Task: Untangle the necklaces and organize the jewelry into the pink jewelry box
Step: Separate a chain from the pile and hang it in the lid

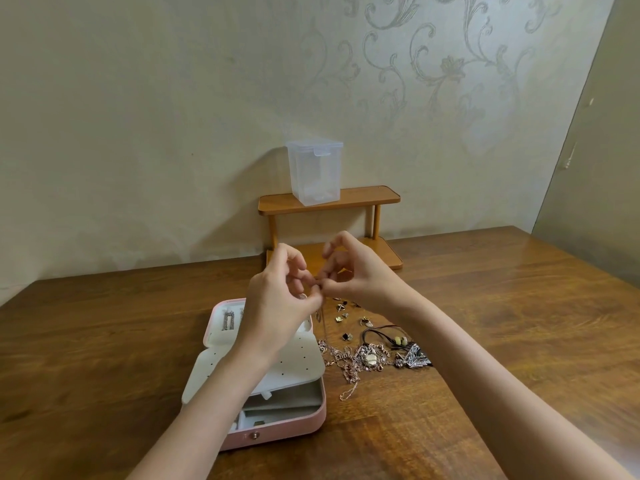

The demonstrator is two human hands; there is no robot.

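Note:
My left hand [280,299] and my right hand [349,271] are raised above the table, fingertips together, both pinching a thin rose-gold chain [322,318] that hangs down to a tangled pile of necklaces [349,362]. The pink jewelry box [273,429] lies open below my left forearm, its white perforated flap [304,362] folded over the compartments. A pair of silver dangle earrings [228,320] sits in the lid. Small earrings [343,318] are scattered beside the box. A black cord necklace with beads [394,336] and a silver rhinestone piece [414,356] lie to the right.
A small two-tier wooden shelf [363,197] stands against the wall behind my hands, with a clear lidded plastic container [315,173] on its top tier. The wooden table [104,341] spreads wide on both sides.

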